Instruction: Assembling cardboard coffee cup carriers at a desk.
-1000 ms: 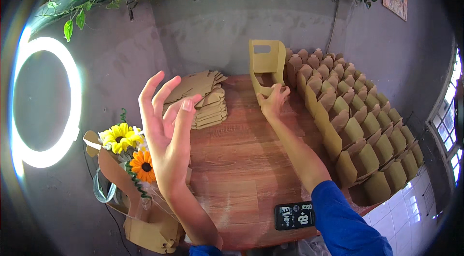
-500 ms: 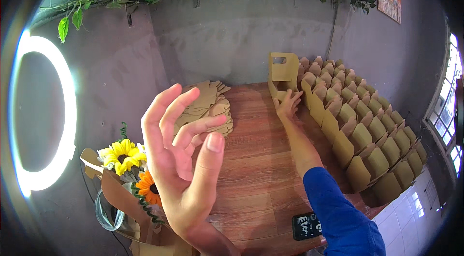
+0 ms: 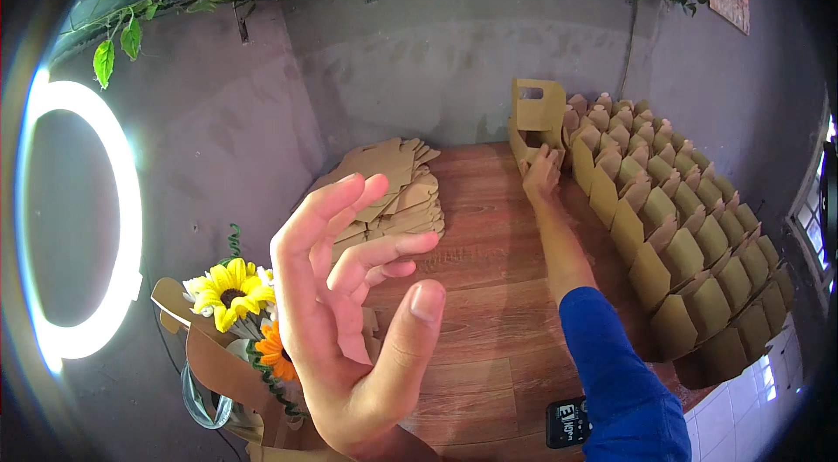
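My left hand (image 3: 353,349) is raised over the near left of the table, with its fingers apart and nothing in it. At the back right, my right hand (image 3: 542,176) has its fingers closed over the low front edge of a folded brown cardboard box (image 3: 548,119). The box stands upright, its tall back panel cut with a handle slot. Part of its front is hidden behind the hand. Just right of it are rows of similar folded cardboard boxes (image 3: 679,248). A pile of flat cardboard blanks (image 3: 384,172) lies at the back left, partly behind my left hand.
The wooden table (image 3: 471,287) meets a grey wall. Artificial sunflowers (image 3: 229,294) stand in a brown cardboard holder at the near left, by a glowing ring light (image 3: 131,218). A dark object with white lettering (image 3: 566,424) lies near my right sleeve. A shelf with vines runs above.
My right hand's fingers have curled down over the box's front edge. My left hand stays raised and open. The view has shifted, so most things sit a little further right.
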